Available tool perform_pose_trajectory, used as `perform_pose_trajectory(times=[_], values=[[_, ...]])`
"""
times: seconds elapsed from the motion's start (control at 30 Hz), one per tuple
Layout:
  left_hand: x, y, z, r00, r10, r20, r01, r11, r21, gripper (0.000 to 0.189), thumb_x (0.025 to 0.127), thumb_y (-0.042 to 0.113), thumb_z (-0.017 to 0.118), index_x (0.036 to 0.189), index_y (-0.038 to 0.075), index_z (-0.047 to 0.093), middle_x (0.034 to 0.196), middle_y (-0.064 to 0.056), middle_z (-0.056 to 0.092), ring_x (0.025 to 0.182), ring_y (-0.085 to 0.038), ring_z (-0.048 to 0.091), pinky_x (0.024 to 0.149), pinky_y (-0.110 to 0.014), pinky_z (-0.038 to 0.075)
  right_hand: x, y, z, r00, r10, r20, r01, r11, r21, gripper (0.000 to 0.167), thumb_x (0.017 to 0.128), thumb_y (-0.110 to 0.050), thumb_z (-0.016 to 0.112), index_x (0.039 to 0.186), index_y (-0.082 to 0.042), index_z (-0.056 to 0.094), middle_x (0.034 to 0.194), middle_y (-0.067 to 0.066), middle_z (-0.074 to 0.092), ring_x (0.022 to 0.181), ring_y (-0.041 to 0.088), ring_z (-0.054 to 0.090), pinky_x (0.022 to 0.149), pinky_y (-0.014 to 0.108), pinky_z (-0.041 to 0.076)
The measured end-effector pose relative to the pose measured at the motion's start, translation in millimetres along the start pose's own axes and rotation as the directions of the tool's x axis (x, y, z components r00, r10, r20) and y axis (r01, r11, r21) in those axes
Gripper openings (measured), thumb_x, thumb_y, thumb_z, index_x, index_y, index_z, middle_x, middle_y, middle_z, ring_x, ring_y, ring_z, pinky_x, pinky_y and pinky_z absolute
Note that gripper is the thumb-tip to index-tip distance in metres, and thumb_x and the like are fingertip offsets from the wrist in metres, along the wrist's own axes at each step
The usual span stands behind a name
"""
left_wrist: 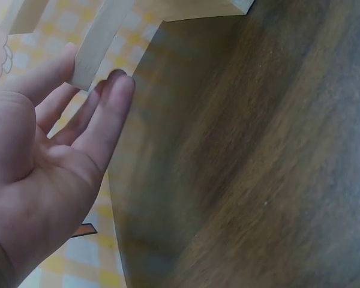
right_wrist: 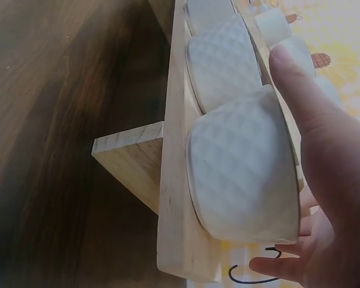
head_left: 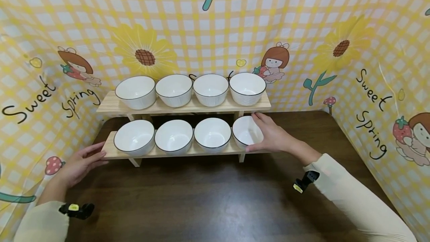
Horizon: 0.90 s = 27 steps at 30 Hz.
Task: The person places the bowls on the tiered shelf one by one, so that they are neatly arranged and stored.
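Note:
A two-tier wooden shelf (head_left: 109,146) carries white bowls with dark rims, several side by side on each tier. My left hand (head_left: 78,165) is at the left end of the lower board, holding its edge with the thumb on one side and fingers on the other, as the left wrist view (left_wrist: 54,144) shows. My right hand (head_left: 273,135) spans the rightmost lower bowl (head_left: 245,132), thumb on the near side and fingers at the far rim. In the right wrist view that bowl (right_wrist: 246,171) shows a quilted outer wall and sits on the board (right_wrist: 174,198).
The shelf stands at the back of a dark brown wooden table (head_left: 201,197). A yellow-checked cloth (head_left: 208,21) with flowers and cartoon figures hangs behind it and on both sides. The upper bowls (head_left: 247,94) stand close behind the lower row.

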State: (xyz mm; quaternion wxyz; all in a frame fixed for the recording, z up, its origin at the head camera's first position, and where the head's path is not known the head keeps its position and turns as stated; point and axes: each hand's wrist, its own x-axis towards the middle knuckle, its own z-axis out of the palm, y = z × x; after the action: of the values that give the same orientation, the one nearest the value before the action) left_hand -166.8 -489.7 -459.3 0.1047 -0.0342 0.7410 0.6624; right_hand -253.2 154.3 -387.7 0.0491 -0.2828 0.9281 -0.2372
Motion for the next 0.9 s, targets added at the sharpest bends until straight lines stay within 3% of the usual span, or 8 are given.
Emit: perform_pose_trajectory(times=[0.07,0.17,0.27,0.43,0.53,0.67,0.73,0.9], values=[[-1.4,2.8,1.4,1.0,-0.001,-0.016,0.002,0.998,0.059,0.049,0.107,0.018,0.054,0.154,0.009,0.041,0.123,0.014,0.057,0.099,-0.011,0.071,0.086,-0.025,0.06,-5.3,0.1,-2.5,1.0,-0.005,-0.005,0.005,1.0,-0.006,0.122,0.075,-0.053,0.088,0.158,0.007,0.022,0.163,0.027,0.018,0.149,0.045,0.021,0.115,0.061,0.036],[-4.3,10.0,5.0,0.998,-0.01,-0.066,0.025,0.973,0.229,0.06,0.109,0.03,0.05,0.156,-0.004,0.033,0.135,-0.011,0.055,0.097,-0.008,0.071,0.085,-0.026,0.061,-15.9,2.0,-6.8,1.0,-0.013,-0.015,0.012,0.999,-0.03,0.119,0.078,-0.053,0.086,0.159,0.006,0.021,0.163,0.026,0.018,0.149,0.044,0.021,0.115,0.061,0.036],[-10.7,22.1,9.8,0.995,0.006,-0.104,0.038,0.908,0.418,0.07,0.11,0.037,0.045,0.154,-0.013,0.026,0.145,-0.036,0.039,0.094,-0.003,0.069,0.082,-0.024,0.061,-28.1,4.4,-13.1,0.999,-0.035,-0.035,0.033,0.997,-0.063,0.113,0.083,-0.052,0.082,0.159,0.006,0.021,0.163,0.027,0.018,0.149,0.045,0.021,0.115,0.061,0.035],[-25.1,50.0,22.1,0.984,0.107,-0.139,-0.004,0.805,0.593,0.067,0.11,0.035,0.045,0.152,-0.015,0.029,0.144,-0.042,0.038,0.092,0.01,0.059,0.071,-0.011,0.054,-47.8,6.7,-29.8,0.993,-0.074,-0.091,0.061,0.987,-0.146,0.102,0.089,-0.049,0.077,0.157,0.008,0.026,0.16,0.029,0.024,0.146,0.047,0.025,0.115,0.063,0.034],[-33.0,68.4,32.7,0.98,0.147,-0.136,-0.02,0.747,0.665,0.071,0.109,0.036,0.047,0.154,-0.014,0.024,0.148,-0.042,0.033,0.114,-0.017,0.064,0.07,-0.012,0.051,-60.2,6.6,-41.4,0.991,-0.072,-0.116,0.049,0.98,-0.192,0.097,0.091,-0.046,0.075,0.157,0.007,0.027,0.159,0.03,0.025,0.145,0.048,0.027,0.114,0.064,0.033],[-41.6,92.5,53.5,0.975,0.201,-0.093,-0.073,0.687,0.723,0.075,0.109,0.034,0.048,0.156,-0.014,0.014,0.153,-0.044,0.022,0.13,-0.067,0.032,0.098,-0.057,0.051,-75.0,5.2,-54.5,0.988,-0.06,-0.139,0.025,0.97,-0.243,0.096,0.093,-0.046,0.074,0.158,0.005,0.026,0.159,0.03,0.025,0.145,0.05,0.025,0.114,0.067,0.03],[-45.5,103.5,66.9,0.964,0.257,-0.063,-0.123,0.645,0.755,0.076,0.109,0.031,0.049,0.155,-0.016,0.012,0.152,-0.047,0.02,0.132,-0.069,0.028,0.1,-0.079,0.032,-80.6,3.3,-59.1,0.987,-0.06,-0.151,0.017,0.963,-0.268,0.097,0.092,-0.048,0.074,0.159,0.004,0.026,0.159,0.029,0.025,0.145,0.051,0.024,0.115,0.068,0.028],[-55.4,128.6,107.7,0.931,0.366,0.014,-0.209,0.5,0.84,0.077,0.106,0.03,0.057,0.155,-0.014,0.018,0.153,-0.046,0.018,0.139,-0.065,0.019,0.113,-0.077,0.015,-87.1,-5.2,-64.0,0.977,-0.085,-0.196,0.019,0.948,-0.318,0.098,0.089,-0.049,0.076,0.158,0.002,0.029,0.157,0.029,0.027,0.144,0.05,0.026,0.114,0.069,0.026]])
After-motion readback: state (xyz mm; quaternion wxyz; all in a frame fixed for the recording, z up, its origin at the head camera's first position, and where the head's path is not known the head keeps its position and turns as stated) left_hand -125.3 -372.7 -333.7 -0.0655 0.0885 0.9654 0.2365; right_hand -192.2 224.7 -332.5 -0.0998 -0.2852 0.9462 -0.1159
